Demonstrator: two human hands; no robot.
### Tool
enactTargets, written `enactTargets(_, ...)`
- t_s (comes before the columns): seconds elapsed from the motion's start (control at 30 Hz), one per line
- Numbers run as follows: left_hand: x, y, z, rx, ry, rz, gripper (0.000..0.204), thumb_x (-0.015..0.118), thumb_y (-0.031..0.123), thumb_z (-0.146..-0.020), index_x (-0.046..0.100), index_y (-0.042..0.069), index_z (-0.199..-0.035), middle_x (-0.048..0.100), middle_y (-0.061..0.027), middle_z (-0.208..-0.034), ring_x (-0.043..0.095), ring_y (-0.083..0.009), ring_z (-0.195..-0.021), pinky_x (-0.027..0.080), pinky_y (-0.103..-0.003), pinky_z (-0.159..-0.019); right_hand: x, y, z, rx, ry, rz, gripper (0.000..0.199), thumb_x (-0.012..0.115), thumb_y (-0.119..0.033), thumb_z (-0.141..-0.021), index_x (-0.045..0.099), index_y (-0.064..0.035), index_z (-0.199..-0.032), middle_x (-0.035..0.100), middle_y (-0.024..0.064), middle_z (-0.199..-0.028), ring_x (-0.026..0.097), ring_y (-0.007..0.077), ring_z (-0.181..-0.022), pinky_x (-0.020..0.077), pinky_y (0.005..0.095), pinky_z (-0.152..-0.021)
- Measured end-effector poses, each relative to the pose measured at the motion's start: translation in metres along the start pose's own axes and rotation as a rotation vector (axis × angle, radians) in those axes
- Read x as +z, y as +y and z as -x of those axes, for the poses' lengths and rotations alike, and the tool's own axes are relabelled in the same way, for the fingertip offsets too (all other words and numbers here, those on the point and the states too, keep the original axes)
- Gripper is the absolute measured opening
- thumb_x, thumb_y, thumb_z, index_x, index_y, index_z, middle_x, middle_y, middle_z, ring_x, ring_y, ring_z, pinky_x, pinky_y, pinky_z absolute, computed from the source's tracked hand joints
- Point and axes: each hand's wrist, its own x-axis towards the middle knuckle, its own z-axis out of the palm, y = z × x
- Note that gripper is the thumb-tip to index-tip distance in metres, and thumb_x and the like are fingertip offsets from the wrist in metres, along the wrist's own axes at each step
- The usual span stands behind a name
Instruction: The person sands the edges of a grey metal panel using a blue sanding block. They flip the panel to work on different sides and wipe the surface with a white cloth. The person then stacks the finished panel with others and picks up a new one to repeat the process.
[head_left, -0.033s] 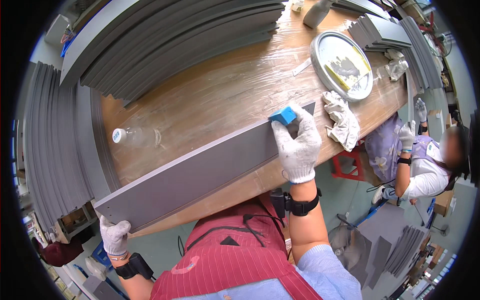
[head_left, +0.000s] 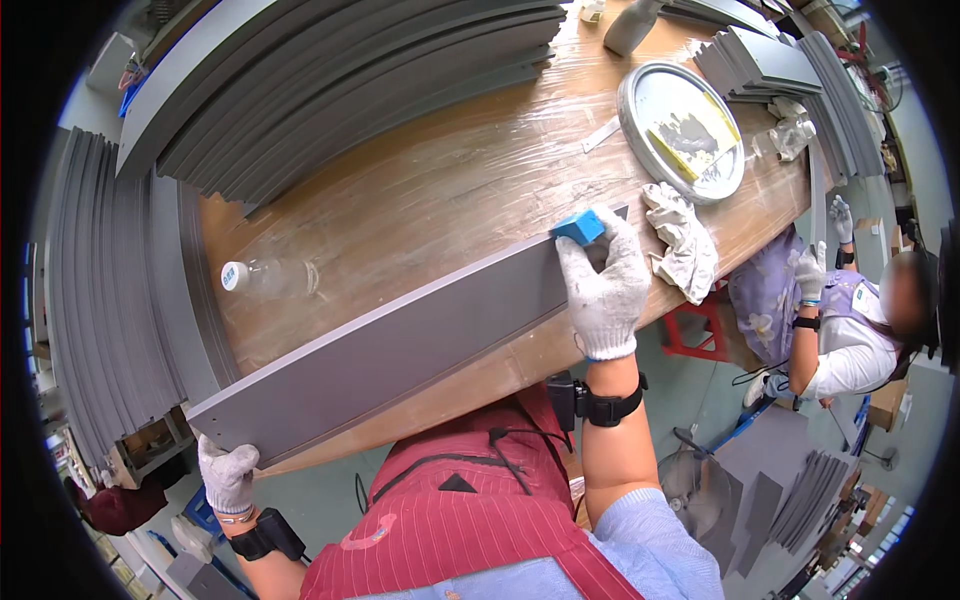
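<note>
A long grey board (head_left: 400,345) stands tilted on its edge along the front of the table, running from lower left to upper right. My left hand (head_left: 230,474), in a white knit glove, grips the board's lower left corner. Near the other end, my right hand (head_left: 610,285), gloved too, pinches a blue block (head_left: 579,228), which looks like a sanding sponge. The block rests against the board's upper edge. Its underside is hidden, as are some of my right fingertips.
Grey boards are stacked at the back (head_left: 370,90) and left (head_left: 105,290). A clear bottle (head_left: 275,277), a crumpled white glove (head_left: 682,242) and a round lid with grey paste (head_left: 628,125) lie on the table. To the right, a co-worker (head_left: 850,330) sits by a red stool (head_left: 700,332).
My right hand has slid slightly to the right along the board's upper edge, with the blue block in it. My left hand and the board have hardly moved.
</note>
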Motion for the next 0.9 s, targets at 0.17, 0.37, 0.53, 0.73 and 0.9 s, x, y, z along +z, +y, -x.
enactTargets(0.17, -0.011, -0.007, -0.007, 0.021, -0.027, -0.004, 0.068, 0.083, 0.008, -0.064, 0.055, -0.001, -0.126, 0.065, -0.006, -0.109, 0.063, -0.0185, -0.098, 0.051, -0.032, -0.088, -0.034, 0.073, -0.052, -0.098, 0.209, 0.13, 0.045, 0.078, -0.007, -0.08, 0.061, 0.0015, -0.121, 0.07, 0.0125, -0.107, 0.068, 0.021, -0.095, 0.0545, 0.0331, -0.082)
enactTargets(0.37, 0.006, 0.003, -0.007, 0.008, -0.016, 0.031, 0.068, 0.086, 0.01, -0.064, 0.057, -0.002, -0.125, 0.067, -0.0071, -0.11, 0.064, -0.019, -0.098, 0.051, -0.031, -0.089, -0.054, 0.102, -0.082, 0.097, 0.264, -0.097, 0.033, 0.074, -0.002, -0.084, 0.063, 0.0042, -0.114, 0.07, 0.014, -0.112, 0.068, 0.0199, -0.101, 0.0545, 0.032, -0.092)
enactTargets(0.53, 0.021, 0.039, -0.006, 0.003, -0.09, 0.011, 0.057, 0.083, 0.005, -0.069, 0.061, -0.004, -0.121, 0.069, -0.0081, -0.108, 0.065, -0.0179, -0.098, 0.052, -0.032, -0.089, -0.041, 0.017, -0.063, 0.146, 0.089, -0.197, 0.037, 0.072, -0.007, -0.089, 0.06, -0.0014, -0.124, 0.067, 0.0038, -0.105, 0.061, 0.0092, -0.088, 0.0484, 0.0224, -0.076)
enactTargets(0.73, 0.032, 0.08, -0.003, 0.037, -0.326, 0.084, 0.057, 0.079, 0.006, -0.078, 0.057, -0.006, -0.13, 0.068, -0.01, -0.116, 0.062, -0.0163, -0.104, 0.049, -0.032, -0.095, 0.024, -0.171, -0.01, -0.129, -0.554, -0.514, 0.05, 0.066, 0.001, -0.081, 0.054, 0.0008, -0.129, 0.064, 0.0091, -0.112, 0.062, 0.0169, -0.101, 0.0512, 0.0305, -0.088)
enactTargets(0.9, 0.028, 0.087, 0.002, 0.11, -0.481, 0.029, 0.054, 0.074, 0.003, -0.081, 0.057, -0.004, -0.132, 0.069, -0.0089, -0.115, 0.061, -0.0143, -0.104, 0.049, -0.031, -0.095, 0.08, -0.262, 0.037, -0.299, -0.923, -0.384, 0.054, 0.078, 0.003, -0.075, 0.06, -0.0059, -0.125, 0.066, 0.0025, -0.109, 0.064, 0.01, -0.095, 0.0509, 0.0235, -0.076)
